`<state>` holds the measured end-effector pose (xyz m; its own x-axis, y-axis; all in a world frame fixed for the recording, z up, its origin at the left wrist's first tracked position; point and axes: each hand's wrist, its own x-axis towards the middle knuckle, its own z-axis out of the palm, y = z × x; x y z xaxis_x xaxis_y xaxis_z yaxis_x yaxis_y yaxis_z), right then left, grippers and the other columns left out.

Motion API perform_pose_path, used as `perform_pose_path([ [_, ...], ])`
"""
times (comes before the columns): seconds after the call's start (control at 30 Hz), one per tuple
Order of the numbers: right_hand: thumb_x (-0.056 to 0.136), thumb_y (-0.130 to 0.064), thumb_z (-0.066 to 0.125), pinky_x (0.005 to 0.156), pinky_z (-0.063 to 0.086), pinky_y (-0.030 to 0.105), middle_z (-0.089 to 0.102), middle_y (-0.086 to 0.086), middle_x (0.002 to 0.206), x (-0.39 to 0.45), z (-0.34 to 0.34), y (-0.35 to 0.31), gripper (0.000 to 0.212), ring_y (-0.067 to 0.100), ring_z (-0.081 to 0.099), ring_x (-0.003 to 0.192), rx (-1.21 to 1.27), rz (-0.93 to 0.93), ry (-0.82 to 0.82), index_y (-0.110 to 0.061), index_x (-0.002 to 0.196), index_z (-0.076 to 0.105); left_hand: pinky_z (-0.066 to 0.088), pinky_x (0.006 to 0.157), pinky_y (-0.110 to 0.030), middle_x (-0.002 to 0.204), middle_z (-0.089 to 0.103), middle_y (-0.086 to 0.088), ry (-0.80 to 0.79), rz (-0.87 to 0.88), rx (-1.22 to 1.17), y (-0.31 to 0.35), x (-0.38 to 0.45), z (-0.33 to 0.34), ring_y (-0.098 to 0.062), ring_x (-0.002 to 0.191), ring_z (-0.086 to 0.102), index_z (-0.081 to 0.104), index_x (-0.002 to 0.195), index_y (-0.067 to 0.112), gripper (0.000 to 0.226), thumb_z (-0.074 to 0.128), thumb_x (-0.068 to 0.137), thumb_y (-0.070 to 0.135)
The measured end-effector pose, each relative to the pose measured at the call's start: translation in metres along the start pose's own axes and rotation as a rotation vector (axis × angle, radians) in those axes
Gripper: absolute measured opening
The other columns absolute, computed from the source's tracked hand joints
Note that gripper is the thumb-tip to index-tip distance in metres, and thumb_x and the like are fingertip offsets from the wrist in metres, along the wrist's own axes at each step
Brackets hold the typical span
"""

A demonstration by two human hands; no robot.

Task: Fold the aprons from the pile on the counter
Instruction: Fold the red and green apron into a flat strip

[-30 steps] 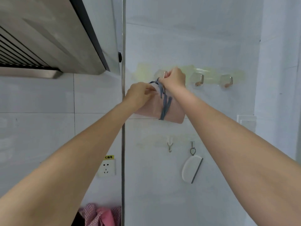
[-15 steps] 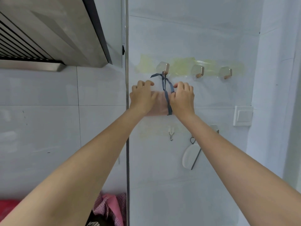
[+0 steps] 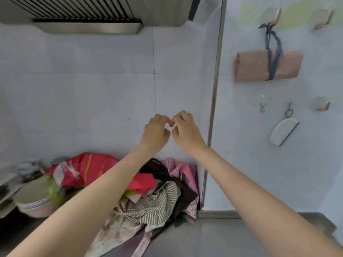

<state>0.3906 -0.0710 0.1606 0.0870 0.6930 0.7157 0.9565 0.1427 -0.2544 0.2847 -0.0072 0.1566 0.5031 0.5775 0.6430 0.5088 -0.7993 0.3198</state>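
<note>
- Two hands up in front of us in the head view: our left hand (image 3: 155,131) and right hand (image 3: 186,131) hover side by side before the tiled wall (image 3: 92,86), fingers loosely curled, tips nearly touching, holding nothing.
- Below them we see the pile of aprons (image 3: 148,191) heaped on the counter (image 3: 213,238), red, pink check, grey stripe and black all tangled in the corner.
- Up right, a folded pink apron (image 3: 256,66) hangs flat against the wall panel, its blue ties (image 3: 272,52) looped over a hook (image 3: 276,17).
- Far left, stacked plates (image 3: 35,199) sit beside the pile; a range hood (image 3: 83,13) sits overhead.
</note>
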Motion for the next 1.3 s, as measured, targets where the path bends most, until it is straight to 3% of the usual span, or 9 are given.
perform_pose_path([
  [0.3,0.092,-0.008,0.045,0.099,0.037,0.037,0.037,0.011,0.131,-0.081,0.173,-0.079,0.023,0.03,0.035,0.12,-0.049,0.221,-0.602,-0.004,0.111,0.056,0.044,0.08,-0.039,0.117,0.045,-0.011,-0.447,-0.275,0.09,-0.186,-0.152,-0.029,-0.034,0.091,0.057,0.054,0.116,0.008,0.031,0.048,0.085,0.003],
  [0.43,0.093,-0.009,0.045,0.102,0.038,0.043,0.007,0.006,0.157,-0.091,0.221,-0.086,0.025,0.037,0.033,0.133,-0.037,0.262,-0.906,-0.009,0.068,0.049,0.043,0.085,-0.035,0.133,0.039,-0.009,-0.607,-0.323,0.147,-0.234,-0.182,-0.032,-0.031,0.109,0.053,0.047,0.126,0.008,0.037,0.046,0.089,0.006],
  [0.53,0.094,-0.008,0.045,0.068,0.046,0.033,-0.01,0.002,0.158,-0.081,0.249,-0.084,0.034,0.025,0.063,0.092,-0.069,0.257,-1.061,-0.012,0.061,0.042,0.042,0.082,-0.031,0.139,0.036,-0.004,-0.664,-0.297,0.173,-0.257,-0.188,-0.034,-0.026,0.116,0.051,0.041,0.133,0.011,0.045,0.047,0.089,0.008],
  [0.6,0.094,-0.006,0.043,0.054,0.037,0.028,-0.012,0.003,0.158,-0.073,0.261,-0.084,0.027,0.02,0.052,0.06,-0.139,0.276,-1.113,-0.01,0.069,0.048,0.045,0.083,-0.033,0.143,0.034,-0.001,-0.674,-0.295,0.186,-0.272,-0.189,-0.033,-0.025,0.116,0.052,0.037,0.137,0.013,0.05,0.051,0.089,0.011],
  [0.77,0.09,-0.003,0.043,0.088,0.045,0.035,0.058,0.016,0.123,-0.036,0.272,-0.103,0.028,0.031,0.059,0.108,-0.077,0.223,-0.784,-0.004,0.108,0.065,0.044,0.094,-0.035,0.153,0.019,-0.003,-0.698,-0.369,0.235,-0.299,-0.174,-0.033,-0.026,0.126,0.045,0.018,0.147,0.013,0.077,0.061,0.086,0.032],
  [0.93,0.083,0.0,0.054,0.064,0.041,0.006,0.065,-0.012,0.057,0.064,0.21,-0.157,0.019,-0.008,0.06,0.056,0.405,0.069,-0.529,-0.003,0.084,0.073,0.059,0.067,-0.041,0.146,0.031,-0.022,-0.58,-0.84,-0.22,-0.308,-0.143,-0.038,-0.04,0.117,0.053,-0.015,0.147,0.028,0.124,0.079,0.068,0.04],
  [1.07,0.079,0.001,0.054,0.057,0.035,0.004,0.054,-0.015,0.051,0.101,0.146,-0.138,0.025,-0.01,0.05,0.048,0.365,0.053,-0.4,-0.007,0.057,0.063,0.052,0.085,-0.038,0.138,0.041,-0.017,-0.444,-0.693,-0.059,-0.318,-0.119,-0.059,-0.034,0.114,0.054,0.017,0.147,0.025,0.096,0.078,0.073,0.033],
  [1.2,0.08,0.0,0.05,0.05,0.033,0.01,0.05,-0.011,0.039,0.077,0.124,-0.069,0.033,-0.001,0.048,0.04,0.168,0.278,-0.385,-0.012,0.049,0.055,0.053,0.058,-0.031,0.119,0.055,-0.016,-0.47,-0.617,-0.008,-0.317,-0.119,-0.056,-0.03,0.077,0.064,0.049,0.13,0.019,0.055,0.071,0.08,0.022],
  [1.3,0.085,-0.003,0.049,0.058,0.046,0.025,0.055,0.006,0.058,0.048,0.132,-0.021,0.023,0.016,0.056,0.05,-0.108,0.528,-0.623,-0.006,0.062,0.055,0.05,0.072,-0.025,0.121,0.062,-0.008,-0.585,-0.471,0.003,-0.304,-0.125,-0.033,-0.027,0.099,0.065,0.063,0.115,0.014,0.028,0.061,0.088,0.018],
])
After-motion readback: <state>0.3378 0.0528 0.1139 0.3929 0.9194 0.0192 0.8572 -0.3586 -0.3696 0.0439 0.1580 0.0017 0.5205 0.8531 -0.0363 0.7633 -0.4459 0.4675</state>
